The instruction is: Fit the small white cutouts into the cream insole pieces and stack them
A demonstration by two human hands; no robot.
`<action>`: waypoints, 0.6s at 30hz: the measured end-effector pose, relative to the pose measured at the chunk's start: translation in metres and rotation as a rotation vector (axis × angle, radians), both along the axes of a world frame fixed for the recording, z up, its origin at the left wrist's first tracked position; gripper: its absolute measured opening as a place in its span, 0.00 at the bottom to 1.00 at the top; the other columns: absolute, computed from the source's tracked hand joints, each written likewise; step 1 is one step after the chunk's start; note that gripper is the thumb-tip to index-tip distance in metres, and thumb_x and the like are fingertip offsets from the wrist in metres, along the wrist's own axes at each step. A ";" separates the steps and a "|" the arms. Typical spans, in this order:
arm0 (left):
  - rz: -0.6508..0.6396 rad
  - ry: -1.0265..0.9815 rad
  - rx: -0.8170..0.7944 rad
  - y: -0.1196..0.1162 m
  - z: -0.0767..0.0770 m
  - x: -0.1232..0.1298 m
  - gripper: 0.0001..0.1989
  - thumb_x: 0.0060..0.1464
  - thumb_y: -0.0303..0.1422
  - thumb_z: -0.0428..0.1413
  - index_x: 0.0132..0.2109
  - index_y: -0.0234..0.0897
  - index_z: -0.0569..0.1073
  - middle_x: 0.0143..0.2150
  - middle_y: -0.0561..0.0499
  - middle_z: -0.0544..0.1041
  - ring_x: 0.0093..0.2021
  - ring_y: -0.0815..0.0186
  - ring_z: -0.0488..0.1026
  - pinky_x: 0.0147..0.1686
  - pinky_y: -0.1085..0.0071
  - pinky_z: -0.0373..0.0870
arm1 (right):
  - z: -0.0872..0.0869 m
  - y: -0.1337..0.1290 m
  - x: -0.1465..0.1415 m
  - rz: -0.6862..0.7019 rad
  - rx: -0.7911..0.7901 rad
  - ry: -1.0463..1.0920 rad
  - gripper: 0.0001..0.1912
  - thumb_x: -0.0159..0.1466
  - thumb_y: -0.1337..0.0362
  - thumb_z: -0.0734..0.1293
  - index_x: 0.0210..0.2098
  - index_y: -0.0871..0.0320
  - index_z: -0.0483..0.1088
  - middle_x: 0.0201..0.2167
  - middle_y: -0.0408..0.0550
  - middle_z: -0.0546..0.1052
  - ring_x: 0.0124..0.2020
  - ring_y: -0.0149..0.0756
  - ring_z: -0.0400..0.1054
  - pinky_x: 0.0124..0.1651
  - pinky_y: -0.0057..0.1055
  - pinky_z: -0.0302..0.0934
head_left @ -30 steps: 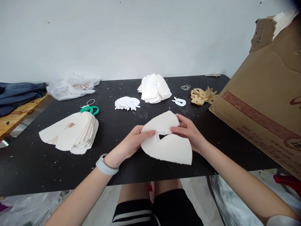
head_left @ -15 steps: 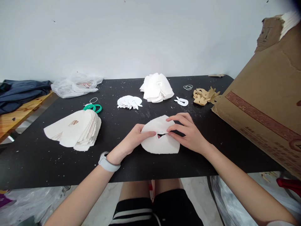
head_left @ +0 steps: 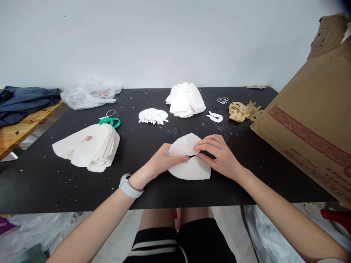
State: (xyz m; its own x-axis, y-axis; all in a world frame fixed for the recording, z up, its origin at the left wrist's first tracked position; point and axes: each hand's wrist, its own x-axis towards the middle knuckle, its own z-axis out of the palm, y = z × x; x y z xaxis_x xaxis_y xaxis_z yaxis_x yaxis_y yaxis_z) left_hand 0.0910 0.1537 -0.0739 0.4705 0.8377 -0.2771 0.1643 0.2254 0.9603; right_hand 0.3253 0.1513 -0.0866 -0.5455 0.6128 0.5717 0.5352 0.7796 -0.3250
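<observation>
One mask sheet (head_left: 189, 171) pinched by two hands (head_left: 161, 160) (head_left: 221, 157).

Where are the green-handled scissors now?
In the head view, the green scissor handles stick out from under the left stack of white fabric mask sheets, on the black table.

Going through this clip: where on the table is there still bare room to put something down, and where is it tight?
Bare black tabletop shows in front of the stacked cut-out sheets, and between them and the left hand on the white sheet. Another patch lies between the right hand and the cardboard box. The back is crowded, around the white stack and tan cut-outs.
</observation>
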 end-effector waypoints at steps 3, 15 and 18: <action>-0.015 -0.010 -0.002 -0.001 0.002 0.001 0.18 0.50 0.42 0.66 0.44 0.35 0.81 0.43 0.44 0.83 0.44 0.52 0.80 0.41 0.64 0.75 | 0.001 -0.001 -0.001 0.001 -0.001 -0.012 0.10 0.67 0.72 0.64 0.45 0.53 0.71 0.43 0.45 0.79 0.46 0.38 0.68 0.52 0.41 0.58; 0.024 -0.006 -0.004 0.001 -0.008 0.004 0.26 0.60 0.53 0.52 0.39 0.33 0.81 0.32 0.47 0.81 0.31 0.66 0.75 0.30 0.74 0.66 | 0.002 -0.001 0.000 -0.107 0.081 -0.005 0.02 0.65 0.63 0.69 0.39 0.53 0.73 0.40 0.44 0.79 0.44 0.39 0.68 0.52 0.43 0.53; 0.017 -0.040 -0.011 0.001 -0.007 0.004 0.27 0.61 0.53 0.51 0.38 0.34 0.81 0.32 0.47 0.81 0.31 0.67 0.74 0.31 0.75 0.66 | 0.001 0.000 0.000 -0.107 0.098 -0.007 0.01 0.66 0.64 0.69 0.38 0.52 0.73 0.40 0.43 0.79 0.43 0.38 0.69 0.52 0.42 0.53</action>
State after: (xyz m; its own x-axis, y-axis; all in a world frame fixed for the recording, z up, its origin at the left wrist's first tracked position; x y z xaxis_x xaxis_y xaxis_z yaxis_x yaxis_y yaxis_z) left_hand 0.0951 0.1544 -0.0809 0.4673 0.8425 -0.2678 0.1217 0.2388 0.9634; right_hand 0.3256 0.1511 -0.0861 -0.4844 0.6092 0.6278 0.6189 0.7459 -0.2463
